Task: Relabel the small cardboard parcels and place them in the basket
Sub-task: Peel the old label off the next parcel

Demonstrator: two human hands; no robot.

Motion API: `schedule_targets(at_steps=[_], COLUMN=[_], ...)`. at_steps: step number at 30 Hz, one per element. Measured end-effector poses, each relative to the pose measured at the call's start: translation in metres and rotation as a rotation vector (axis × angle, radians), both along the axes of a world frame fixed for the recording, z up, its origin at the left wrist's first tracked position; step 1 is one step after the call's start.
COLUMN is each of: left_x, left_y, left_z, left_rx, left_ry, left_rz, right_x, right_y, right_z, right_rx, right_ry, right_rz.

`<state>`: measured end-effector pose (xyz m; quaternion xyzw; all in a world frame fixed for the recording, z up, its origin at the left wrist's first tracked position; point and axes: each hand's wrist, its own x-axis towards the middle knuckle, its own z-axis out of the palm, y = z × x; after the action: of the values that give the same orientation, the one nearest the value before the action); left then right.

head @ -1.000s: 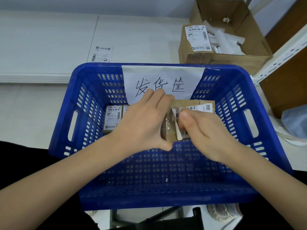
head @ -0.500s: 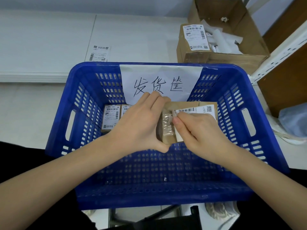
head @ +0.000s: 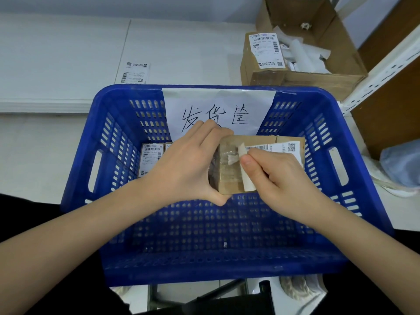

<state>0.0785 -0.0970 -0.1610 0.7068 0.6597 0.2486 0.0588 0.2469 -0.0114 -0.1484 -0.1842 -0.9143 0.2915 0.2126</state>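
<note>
Parcel sits gripped in the left hand above the basket, while the right hand pinches the peeling edge of its label. Two labelled parcels lie in the basket's far left corner, under a handwritten sign.

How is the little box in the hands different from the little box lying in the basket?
The held parcel is up in the air, gripped by the left hand, while the parcel in the basket lies on the floor of the blue basket. The held parcel's label is partly lifted off, pinched by the right hand; the other's label lies flat. Both are small brown cardboard boxes with white barcode labels.
</note>
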Motion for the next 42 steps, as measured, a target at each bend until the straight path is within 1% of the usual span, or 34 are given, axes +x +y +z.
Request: schedule_targets(at_steps=[15,21,29,31,34,35,39,42], left_x=[-0.003,-0.004,-0.004,-0.004,0.002,0.005,0.015,0.023], left_y=[0.002,0.001,0.001,0.002,0.001,0.000,-0.004,-0.007], left_z=[0.001,0.002,0.002,0.002,0.001,0.000,-0.006,-0.011], left_rx=[0.011,0.018,0.003,-0.011,-0.051,-0.064,-0.099,-0.129], left_ry=[-0.046,-0.065,-0.087,-0.100,-0.119,-0.099,0.138,0.238], left_rz=[-0.029,-0.031,-0.032,-0.030,-0.012,-0.005,0.076,0.131], right_x=[0.004,0.004,0.006,0.005,0.002,0.001,-0.006,-0.009], right_y=[0.001,-0.001,-0.001,0.000,0.000,0.000,-0.006,-0.012], right_z=[0.006,0.011,0.016,0.017,0.014,0.012,0.004,0.000], right_rx=[-0.269,-0.349,-0.434,-0.414,-0.291,-0.252,-0.069,-0.043], right_ry=[0.060,0.125,0.145,0.136,0.084,0.060,-0.015,-0.022], right_rz=[-0.028,-0.005,0.001,0.000,-0.018,-0.021,0.021,0.046])
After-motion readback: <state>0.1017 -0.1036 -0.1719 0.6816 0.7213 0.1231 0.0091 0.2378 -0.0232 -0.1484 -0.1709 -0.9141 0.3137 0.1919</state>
